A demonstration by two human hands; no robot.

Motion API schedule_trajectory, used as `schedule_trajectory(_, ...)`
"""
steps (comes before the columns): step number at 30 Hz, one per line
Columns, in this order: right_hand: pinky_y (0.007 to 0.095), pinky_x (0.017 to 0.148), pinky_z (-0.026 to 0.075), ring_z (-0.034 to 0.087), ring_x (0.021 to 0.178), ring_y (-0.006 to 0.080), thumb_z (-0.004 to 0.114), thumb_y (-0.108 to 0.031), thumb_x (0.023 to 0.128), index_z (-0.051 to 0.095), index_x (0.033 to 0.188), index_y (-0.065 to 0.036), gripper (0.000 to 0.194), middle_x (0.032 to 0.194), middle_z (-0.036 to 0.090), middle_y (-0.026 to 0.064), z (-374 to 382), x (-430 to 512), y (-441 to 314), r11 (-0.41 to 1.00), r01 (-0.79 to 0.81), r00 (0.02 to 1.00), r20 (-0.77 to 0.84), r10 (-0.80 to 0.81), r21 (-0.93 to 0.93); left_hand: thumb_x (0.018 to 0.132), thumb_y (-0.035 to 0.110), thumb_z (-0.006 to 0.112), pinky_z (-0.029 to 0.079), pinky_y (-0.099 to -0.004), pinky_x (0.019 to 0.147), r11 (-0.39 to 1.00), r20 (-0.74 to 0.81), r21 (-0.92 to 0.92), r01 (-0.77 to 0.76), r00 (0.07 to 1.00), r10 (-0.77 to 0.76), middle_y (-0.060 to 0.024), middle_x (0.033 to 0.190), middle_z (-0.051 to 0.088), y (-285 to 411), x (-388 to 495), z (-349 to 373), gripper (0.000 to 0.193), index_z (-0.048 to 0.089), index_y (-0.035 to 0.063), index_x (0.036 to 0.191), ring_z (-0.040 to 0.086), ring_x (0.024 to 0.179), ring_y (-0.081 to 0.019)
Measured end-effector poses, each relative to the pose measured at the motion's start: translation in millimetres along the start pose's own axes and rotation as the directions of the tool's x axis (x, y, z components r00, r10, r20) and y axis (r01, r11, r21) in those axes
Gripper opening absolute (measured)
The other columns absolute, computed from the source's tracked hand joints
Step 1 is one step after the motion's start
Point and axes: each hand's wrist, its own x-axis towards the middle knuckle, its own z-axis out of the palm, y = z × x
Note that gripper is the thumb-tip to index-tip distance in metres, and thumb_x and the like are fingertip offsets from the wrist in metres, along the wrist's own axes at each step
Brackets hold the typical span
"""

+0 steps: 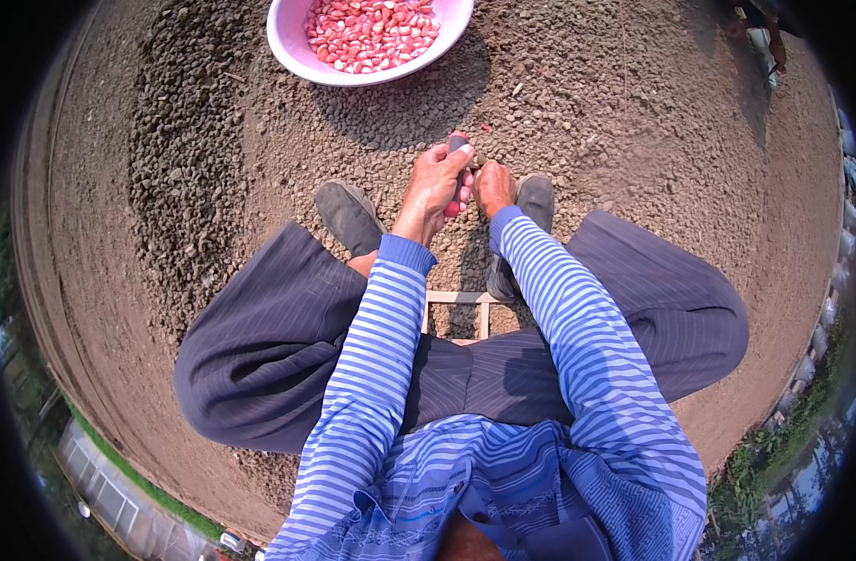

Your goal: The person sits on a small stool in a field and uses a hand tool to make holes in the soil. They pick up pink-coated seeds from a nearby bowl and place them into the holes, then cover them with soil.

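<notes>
My left hand (433,182) is closed around a dark handle with red ends (458,172), its thumb lying near the upper end; whether a blade extends from it is not visible. Right beside it, my right hand (493,185) is curled with its knuckles up; what its fingers hold, if anything, is hidden. Both hands are low over crumbly soil (575,133), between my dark shoes. Beyond them stands a pale pink basin (285,49) containing many pink-coated seeds or cloves (372,35). A small red piece (485,127) lies on the soil near the handle's top.
Beneath me is a low wooden frame (458,297). A thin line (624,63) runs over the soil to the right of the basin. Part of another person (771,45) appears at the upper right. Plants (757,449) border the field at the lower right.
</notes>
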Motion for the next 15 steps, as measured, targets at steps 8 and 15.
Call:
schedule_trajectory(8,0.0513,0.08,0.055,0.07,0.089,0.0428,0.064,-0.027,0.09,0.071,0.089,-0.005,0.023,0.089,0.072,0.0235,7.8,-7.1,4.4,0.985,-0.072,0.987,-0.131,0.093,0.155,0.099,0.027,0.063,0.042,-0.0214,0.037,0.999,0.026,-0.049,0.01,1.0,-0.008,0.0003,0.069,0.056,-1.1,-0.3,-2.7,0.026,0.052,0.0059,0.109,0.049,0.047,-0.0065)
schedule_trajectory(15,0.0497,0.079,0.055,0.07,0.089,0.0417,0.067,-0.03,0.088,0.07,0.093,-0.005,0.026,0.089,0.072,0.0219,0.9,-6.8,2.1,0.985,-0.084,0.984,-0.142,0.106,0.152,0.099,0.028,0.063,0.042,-0.0213,0.038,0.999,0.025,-0.035,-0.005,1.0,0.006,0.0005,0.068,0.056,-1.5,0.7,-2.6,0.025,0.053,0.0069,0.106,0.049,0.047,-0.0065)
